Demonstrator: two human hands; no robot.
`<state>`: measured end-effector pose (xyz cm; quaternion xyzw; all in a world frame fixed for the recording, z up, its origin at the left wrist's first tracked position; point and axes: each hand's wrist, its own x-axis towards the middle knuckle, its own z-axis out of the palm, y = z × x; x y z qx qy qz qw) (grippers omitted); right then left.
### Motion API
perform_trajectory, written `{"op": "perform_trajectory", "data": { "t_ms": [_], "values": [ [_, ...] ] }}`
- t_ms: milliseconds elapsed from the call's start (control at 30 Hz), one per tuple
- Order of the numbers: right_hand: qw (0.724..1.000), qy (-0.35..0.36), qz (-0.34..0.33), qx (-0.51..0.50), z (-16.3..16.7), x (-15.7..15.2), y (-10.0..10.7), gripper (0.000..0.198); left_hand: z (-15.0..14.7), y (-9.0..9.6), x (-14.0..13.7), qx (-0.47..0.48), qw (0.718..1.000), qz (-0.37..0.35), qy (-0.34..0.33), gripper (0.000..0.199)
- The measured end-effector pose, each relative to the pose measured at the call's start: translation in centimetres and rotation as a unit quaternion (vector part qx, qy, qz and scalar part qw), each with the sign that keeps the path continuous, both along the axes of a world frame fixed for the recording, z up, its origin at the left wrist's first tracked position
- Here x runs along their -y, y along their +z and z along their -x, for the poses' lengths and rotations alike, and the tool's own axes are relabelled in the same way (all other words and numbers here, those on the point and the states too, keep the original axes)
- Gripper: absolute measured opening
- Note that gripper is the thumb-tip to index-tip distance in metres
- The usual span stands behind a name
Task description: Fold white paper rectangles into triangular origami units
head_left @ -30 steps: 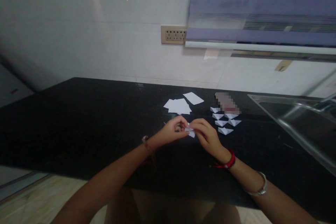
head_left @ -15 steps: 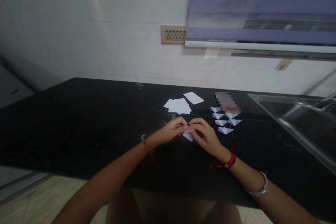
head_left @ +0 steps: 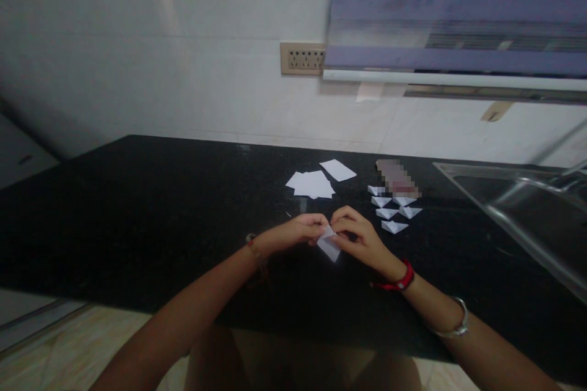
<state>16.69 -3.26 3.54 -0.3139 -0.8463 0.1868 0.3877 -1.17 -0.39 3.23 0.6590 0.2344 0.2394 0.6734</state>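
Note:
A small folded piece of white paper (head_left: 329,247) is held between both hands above the dark countertop. My left hand (head_left: 300,230) pinches its upper left edge, fingers closed. On the other side, my right hand (head_left: 360,238) grips the upper right part between thumb and fingers. The paper's lower end hangs free toward me; its top is partly hidden by the fingertips. Just beyond the hands lies a loose pile of white paper sheets (head_left: 313,184). Several folded paper boats (head_left: 394,227) are grouped to the right of my right hand.
Behind the pile is a single white sheet (head_left: 338,170). A blurred-out flat object (head_left: 398,178) lies beside the folded pieces. A metal sink (head_left: 509,220) is set in the black countertop (head_left: 151,214) at right. The wall carries a socket panel (head_left: 302,59).
The paper has turned in my fingers and more of its face shows, reaching lower. My left hand has dropped slightly; the right has hardly moved.

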Motion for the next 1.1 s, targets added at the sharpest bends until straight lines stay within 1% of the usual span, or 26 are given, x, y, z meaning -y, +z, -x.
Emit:
{"op": "perform_trajectory", "data": {
  "t_ms": [67,167,233,300,367,433,500,567,733,933,1033,1100],
  "values": [
    [1.0,-0.014,0.002,-0.011,0.1,-0.1,-0.1,0.006,0.0,0.0,-0.1,-0.002,1.0,-0.003,0.014,0.024],
    [0.998,-0.057,0.007,-0.035,0.2,-0.3,-0.5,0.007,-0.2,0.0,-0.2,-0.005,0.997,-0.033,0.076,0.023],
    [0.993,-0.1,0.021,-0.05,0.2,-0.5,-0.8,0.009,-0.3,-0.1,-0.2,-0.013,0.991,-0.07,0.117,0.022],
    [0.987,-0.142,0.045,-0.056,0.2,-0.8,-1.1,0.011,-0.5,-0.1,0.0,-0.033,0.981,-0.123,0.144,0.022],
    [0.982,-0.165,0.068,-0.056,0.1,-1.0,-1.3,0.013,-0.8,-0.2,0.3,-0.065,0.964,-0.184,0.181,0.022],
    [0.98,-0.17,0.086,-0.057,0.0,-1.2,-1.4,0.014,-1.1,-0.2,0.5,-0.101,0.938,-0.237,0.23,0.016],
    [0.978,-0.172,0.1,-0.068,0.0,-1.2,-1.4,0.014,-1.3,-0.2,0.7,-0.125,0.917,-0.269,0.267,0.012],
    [0.974,-0.175,0.117,-0.079,0.1,-1.2,-1.4,0.013,-1.4,-0.1,0.8,-0.136,0.907,-0.283,0.279,0.01],
    [0.973,-0.154,0.15,-0.088,0.2,-1.4,-1.7,0.01,-1.6,-0.2,1.0,-0.147,0.892,-0.334,0.268,0.007],
    [0.981,-0.113,0.14,-0.07,0.3,-1.4,-1.7,0.012,-1.7,-0.4,1.1,-0.149,0.882,-0.35,0.277,0.008],
    [0.983,-0.111,0.131,-0.062,0.4,-1.3,-1.6,0.011,-1.6,-0.3,1.2,-0.157,0.871,-0.371,0.28,0.007],
    [0.983,-0.115,0.129,-0.061,0.5,-1.2,-1.4,0.011,-1.6,-0.2,1.3,-0.154,0.87,-0.369,0.288,0.006]
  ]
}}
